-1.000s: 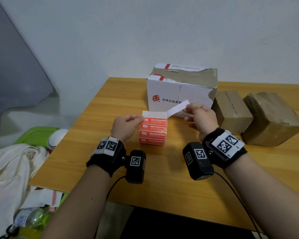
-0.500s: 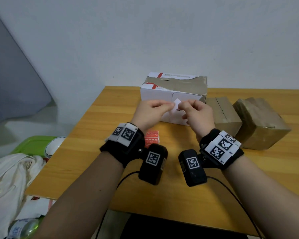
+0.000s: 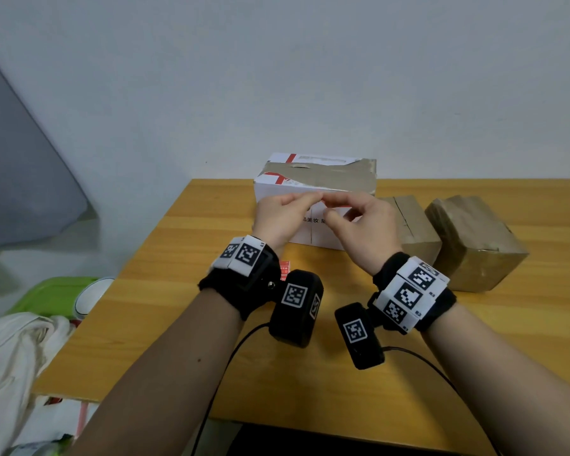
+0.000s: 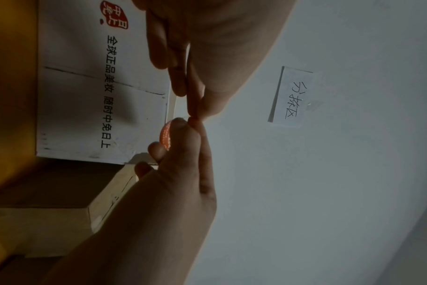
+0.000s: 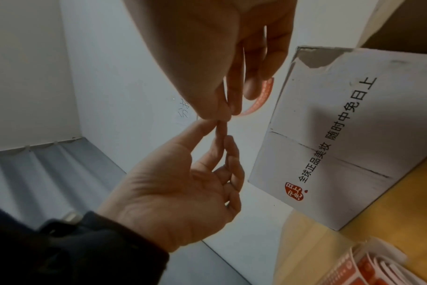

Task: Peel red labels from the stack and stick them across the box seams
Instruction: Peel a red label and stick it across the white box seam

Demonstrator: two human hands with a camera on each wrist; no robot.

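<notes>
My two hands meet fingertip to fingertip in front of the white box (image 3: pixel 313 174), just below its taped top edge. The right hand (image 3: pixel 329 205) pinches a curled red label (image 5: pixel 261 96), which also shows by its fingers as the red label (image 4: pixel 165 137). My left hand (image 3: pixel 316 195) pinches the label's end with thumb and forefinger. In the head view the label is hidden by the fingers. The label stack (image 5: pixel 378 270) lies on the table before the box. In the head view the stack (image 3: pixel 285 266) is mostly hidden behind my left wrist. A vertical seam (image 5: pixel 329 156) runs down the box front.
Two brown taped boxes (image 3: pixel 412 225) (image 3: pixel 471 238) stand right of the white box on the wooden table (image 3: pixel 178 307). Off its left edge are a green tray (image 3: pixel 51 296) and white cloth (image 3: pixel 10 350). A paper note (image 4: pixel 293 96) hangs on the wall.
Both hands rose from the stack and moved forward to the white box with the peeled label. The left hand let go of the stack and joined the right at the label.
</notes>
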